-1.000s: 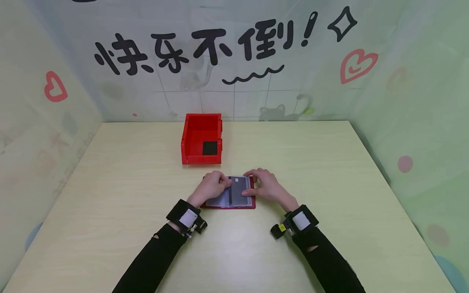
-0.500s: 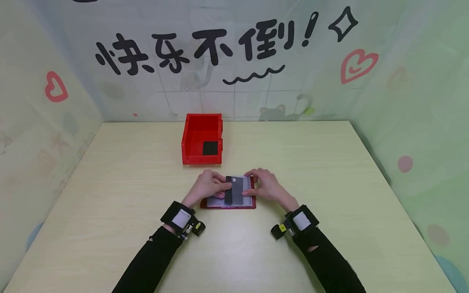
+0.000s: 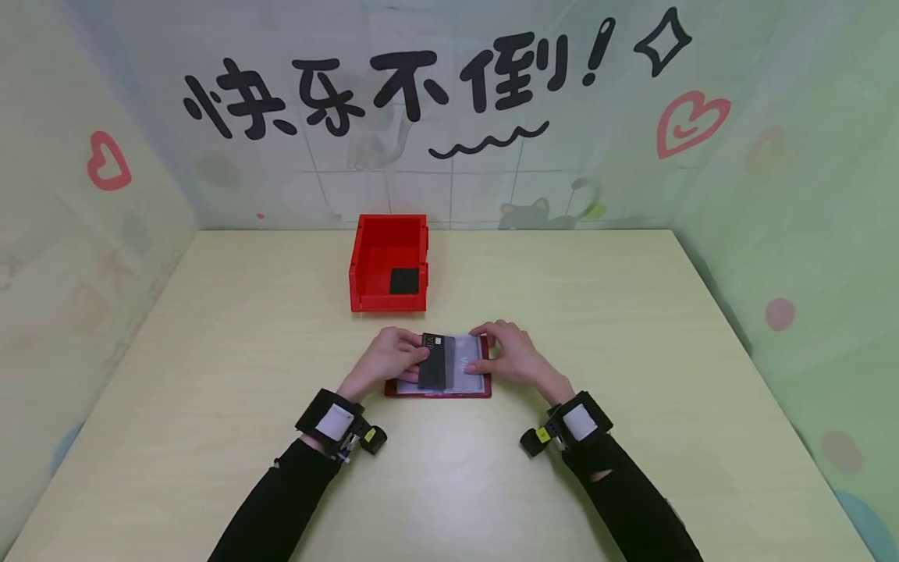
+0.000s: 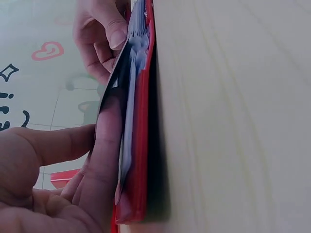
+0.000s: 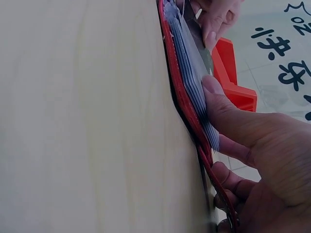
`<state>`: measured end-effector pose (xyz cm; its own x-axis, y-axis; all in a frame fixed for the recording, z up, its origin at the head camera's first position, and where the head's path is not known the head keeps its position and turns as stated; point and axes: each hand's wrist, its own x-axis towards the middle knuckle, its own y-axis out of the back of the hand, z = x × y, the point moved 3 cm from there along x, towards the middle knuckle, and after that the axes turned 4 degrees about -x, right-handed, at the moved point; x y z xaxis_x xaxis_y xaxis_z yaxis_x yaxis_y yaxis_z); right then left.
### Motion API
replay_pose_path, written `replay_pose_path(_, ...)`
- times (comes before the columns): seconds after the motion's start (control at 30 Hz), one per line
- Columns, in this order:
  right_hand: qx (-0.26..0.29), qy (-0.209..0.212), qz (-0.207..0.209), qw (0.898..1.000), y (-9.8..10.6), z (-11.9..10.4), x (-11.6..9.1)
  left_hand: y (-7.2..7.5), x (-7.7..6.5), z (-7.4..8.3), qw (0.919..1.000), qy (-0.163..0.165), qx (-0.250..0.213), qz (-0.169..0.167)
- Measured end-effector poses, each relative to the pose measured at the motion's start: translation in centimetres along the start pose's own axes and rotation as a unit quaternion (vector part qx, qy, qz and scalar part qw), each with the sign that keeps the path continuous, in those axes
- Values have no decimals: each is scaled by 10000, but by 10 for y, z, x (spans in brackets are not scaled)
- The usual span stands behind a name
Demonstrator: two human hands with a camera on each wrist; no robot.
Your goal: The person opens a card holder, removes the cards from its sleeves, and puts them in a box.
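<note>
A red card holder [image 3: 486, 389] lies spread on the table, its clear sleeves [image 3: 469, 355] facing up. My left hand [image 3: 389, 361] pinches a black card [image 3: 431, 365] by its left edge, thumb above and fingers underneath. The card's right strip looks greyer, as if beneath clear plastic. In the left wrist view the card [image 4: 108, 92] is lifted off the left side of the holder. My right hand [image 3: 516, 357] grips the holder's right side; in the right wrist view its thumb presses the stack of sleeves [image 5: 192, 73], with fingers behind the red cover [image 5: 182, 97].
Behind the holder stands a red bin [image 3: 388, 303], with a black square piece [image 3: 403, 281] inside at its front right. Pale wooden table [image 3: 449, 476] surrounds the work. Printed panels [image 3: 281, 179] rise at the back and both sides.
My left hand has moved left, drawing the black card leftward; more of it now shows dark outside the clear sleeve. My right hand has stayed on the holder.
</note>
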<state>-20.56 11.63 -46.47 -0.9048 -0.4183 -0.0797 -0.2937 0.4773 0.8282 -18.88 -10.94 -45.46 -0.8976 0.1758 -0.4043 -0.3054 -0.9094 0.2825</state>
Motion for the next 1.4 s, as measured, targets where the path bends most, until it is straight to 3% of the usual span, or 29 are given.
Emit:
replay_pose_path(0.43, 61, -140, -65, 9999, -1, 4, 1, 23, -4, 1, 9992, -241, -149, 294)
replay_pose_path(0.63, 50, -64, -15, 10000, -1, 4, 1, 35, -2, 7, 9975, -412, 37, 571)
replay_pose_path(1.03, 93, -78, -39, 9999, 0, 4, 0, 53, 21, 24, 9827, -1062, 3, 1516)
replay_pose_path(1.4, 149, -76, -99, 9998, 0, 3, 0, 66, 37, 42, 9756, -941, -287, 1963)
